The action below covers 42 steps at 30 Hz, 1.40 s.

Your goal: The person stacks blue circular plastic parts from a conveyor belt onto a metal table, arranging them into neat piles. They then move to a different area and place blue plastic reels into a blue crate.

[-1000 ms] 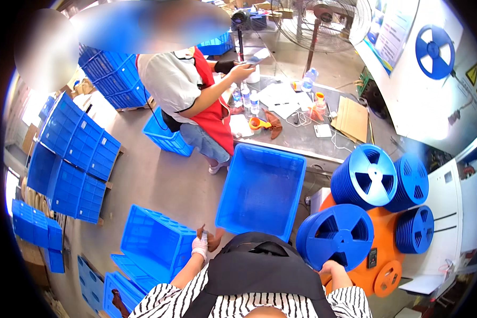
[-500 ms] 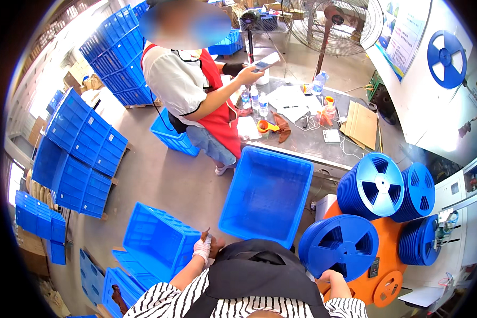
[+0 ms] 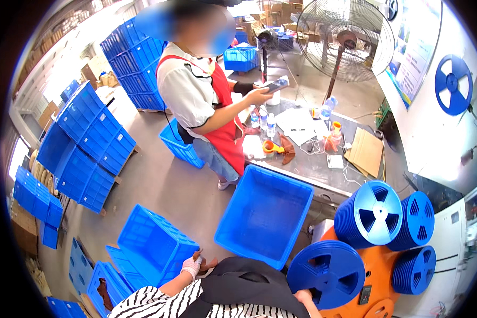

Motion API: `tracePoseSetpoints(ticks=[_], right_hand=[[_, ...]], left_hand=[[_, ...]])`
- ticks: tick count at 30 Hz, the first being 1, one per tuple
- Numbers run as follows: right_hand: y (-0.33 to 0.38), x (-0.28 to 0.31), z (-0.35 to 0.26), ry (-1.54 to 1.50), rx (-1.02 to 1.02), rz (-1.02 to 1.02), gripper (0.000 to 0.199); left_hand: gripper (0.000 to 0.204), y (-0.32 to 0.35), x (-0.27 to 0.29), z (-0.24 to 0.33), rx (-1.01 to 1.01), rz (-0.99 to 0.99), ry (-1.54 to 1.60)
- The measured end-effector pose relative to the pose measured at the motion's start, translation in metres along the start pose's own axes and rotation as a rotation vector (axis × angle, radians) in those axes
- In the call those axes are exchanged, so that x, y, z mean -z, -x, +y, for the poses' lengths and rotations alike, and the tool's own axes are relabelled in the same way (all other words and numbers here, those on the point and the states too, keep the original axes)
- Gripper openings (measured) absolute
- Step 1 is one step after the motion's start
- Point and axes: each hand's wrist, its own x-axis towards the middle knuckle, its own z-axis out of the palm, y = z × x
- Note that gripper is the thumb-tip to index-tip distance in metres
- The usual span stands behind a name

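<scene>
My left hand [image 3: 191, 267], in a pale glove, is closed beside the near corner of a tilted blue crate [image 3: 143, 233]. A brown cloth-like piece [image 3: 211, 264] sticks out from its fingers. My right hand [image 3: 303, 297] is at the lower rim of the nearest stack of blue reels [image 3: 323, 252]; its fingertips are hidden, so I cannot tell whether it grips or only touches. The reels have three-spoked faces. In front of me, between my hands and a dark worktable, stands a large open blue bin [image 3: 267, 212] with nothing visible inside.
More reel stacks [image 3: 379, 212] stand on an orange round base [image 3: 379, 275] at right. A co-worker in a red apron [image 3: 229, 127] holds a phone [image 3: 277, 85] beside the dark worktable [image 3: 302, 164]. Crate stacks [image 3: 93, 143] line the left; a large fan [image 3: 346, 40] stands behind.
The view has tilted, so most of the scene sits lower in the picture. My right hand has shifted left along the reel rim. My left hand stays near the crate with the brown piece.
</scene>
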Motion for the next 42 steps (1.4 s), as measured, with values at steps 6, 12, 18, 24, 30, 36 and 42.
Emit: tracePoseSetpoints(ticks=[6,12,18,24,30,36,42], right_hand=[[0.002,-0.007,-0.016,-0.128,0.045,0.277,0.045],[0.044,0.035,-0.074,-0.286,-0.236,0.407,0.039],[0.080,0.058,-0.141,-0.250,-0.207,0.491,0.049],[0.150,0.087,-0.258,-1.209,0.036,0.610,0.029],[0.185,0.150,-0.317,-2.067,0.691,0.342,0.027],[0.182,0.134,-0.330,-2.425,1.215,0.050,0.030],[0.189,0.126,-0.322,-2.239,1.255,-0.130,0.033]], left_hand=[[0.031,-0.009,0.013,0.026,-0.124,-0.100,0.005],[0.037,-0.100,0.020,-0.022,-0.185,-0.105,-0.039],[0.062,-0.188,0.047,-0.067,0.043,-0.029,0.158],[0.058,-0.229,0.075,-0.055,0.080,-0.116,0.201],[0.069,-0.241,0.083,-0.032,0.073,-0.223,0.610],[0.072,-0.208,0.105,0.045,0.010,-0.419,1.154],[0.066,-0.166,0.130,0.110,-0.203,-0.477,1.343]])
